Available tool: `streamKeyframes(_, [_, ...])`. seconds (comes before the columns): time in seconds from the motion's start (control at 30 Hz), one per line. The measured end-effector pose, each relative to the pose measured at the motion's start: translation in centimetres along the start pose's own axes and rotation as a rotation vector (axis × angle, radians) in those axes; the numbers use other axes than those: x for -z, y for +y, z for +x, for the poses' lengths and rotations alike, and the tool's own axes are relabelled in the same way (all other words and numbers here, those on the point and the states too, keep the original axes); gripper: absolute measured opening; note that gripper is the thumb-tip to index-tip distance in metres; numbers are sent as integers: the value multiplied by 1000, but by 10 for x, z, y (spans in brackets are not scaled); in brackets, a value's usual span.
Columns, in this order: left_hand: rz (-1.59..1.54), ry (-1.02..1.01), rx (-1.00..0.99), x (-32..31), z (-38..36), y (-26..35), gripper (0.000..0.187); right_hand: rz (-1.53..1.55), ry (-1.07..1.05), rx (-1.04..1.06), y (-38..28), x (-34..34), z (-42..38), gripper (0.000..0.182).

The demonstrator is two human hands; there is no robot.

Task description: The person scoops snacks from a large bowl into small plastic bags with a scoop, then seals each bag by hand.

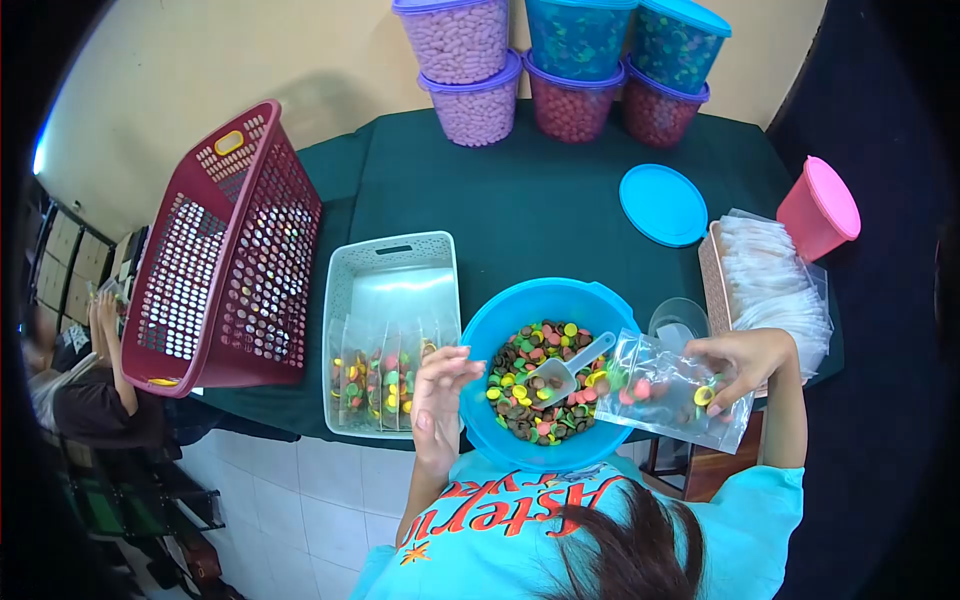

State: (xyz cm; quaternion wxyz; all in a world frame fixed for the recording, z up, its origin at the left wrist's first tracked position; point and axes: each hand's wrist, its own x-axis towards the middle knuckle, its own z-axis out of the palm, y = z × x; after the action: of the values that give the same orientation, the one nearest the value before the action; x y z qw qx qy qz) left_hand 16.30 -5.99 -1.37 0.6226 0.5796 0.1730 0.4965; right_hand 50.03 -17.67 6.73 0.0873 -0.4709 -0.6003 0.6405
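My right hand [752, 362] grips a clear plastic bag [680, 395] with a few colourful button-shaped candies inside. The bag is tilted beside the right rim of a blue bowl [545, 290]. Colourful candies [525, 400] fill much of the bowl, and a clear scoop [575, 368] rests on them, its handle pointing up and right. At the bowl's left rim, my left hand [437, 400] is raised with its fingers apart and nothing in it. Just left of that hand, a white basket [400, 265] holds several filled bags [375, 380] standing in its near half.
A maroon perforated basket [265, 270] stands at left. Lidded candy tubs [465, 105] are stacked along the wall. A blue lid [662, 205], a tray of plastic bags [765, 270], a round clear container [678, 318] and a pink tub [820, 200] are on the right. Another person [100, 370] sits far left.
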Motion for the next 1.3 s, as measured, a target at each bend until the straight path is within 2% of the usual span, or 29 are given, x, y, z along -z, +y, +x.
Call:
streamKeyframes(0.1, [24,-13,4,-1,-3,3,64,126,83,86,5,1,2,48])
streamKeyframes(0.23, [40,-14,12,-3,-5,3,62,79,88,108,-10,-5,11,51])
streamKeyframes(0.3, [69,-45,17,-4,-4,1,60,-94,225,283,-12,-13,19,55])
streamKeyframes(0.37, [40,-78,28,-5,-1,4,56,-81,283,307,-13,-27,27,59])
streamKeyframes(0.43, [12,-118,37,-7,5,6,52,-88,553,433,-23,-45,40,60])
streamKeyframes(0.47, [18,-144,33,-8,8,7,52,53,699,463,-30,-60,49,62])
streamKeyframes(0.5, [24,-172,31,-10,12,7,52,51,702,465,-32,-71,62,62])
streamKeyframes(0.57, [13,-191,33,-15,21,10,53,356,808,625,-29,-87,94,64])
streamKeyframes(0.63, [-37,-133,76,-20,28,11,54,298,854,606,-35,-97,117,64])
streamKeyframes(0.7, [-67,-112,59,-22,31,9,47,236,902,581,-38,-106,132,64])
streamKeyframes(0.77, [-77,-51,159,-23,34,7,39,170,906,486,-38,-116,140,63])
streamKeyframes(0.83, [-82,-49,164,-23,37,2,33,162,979,484,-43,-120,144,58])
streamKeyframes(0.9, [-86,-36,219,-24,40,-1,31,416,1094,531,-42,-118,146,53])
streamKeyframes(0.93, [-104,-42,283,-24,40,-2,29,374,1122,602,-38,-112,145,42])
streamKeyframes(0.97, [-105,-60,295,-25,40,-3,29,384,1142,596,-40,-110,145,42])
streamKeyframes(1.03, [-34,-180,297,-25,41,-4,28,633,1159,663,-46,-107,143,31])
streamKeyframes(1.07, [-10,-199,344,-28,42,0,23,645,1246,689,-50,-107,147,21])
streamKeyframes(1.17, [-50,-170,439,-33,41,5,24,625,1339,586,-50,-111,149,17])
streamKeyframes(1.23, [-78,-167,410,-30,41,4,20,600,1393,601,-59,-112,149,16])
streamKeyframes(1.3, [-65,-212,228,-27,41,2,18,575,1429,613,-61,-114,148,16])
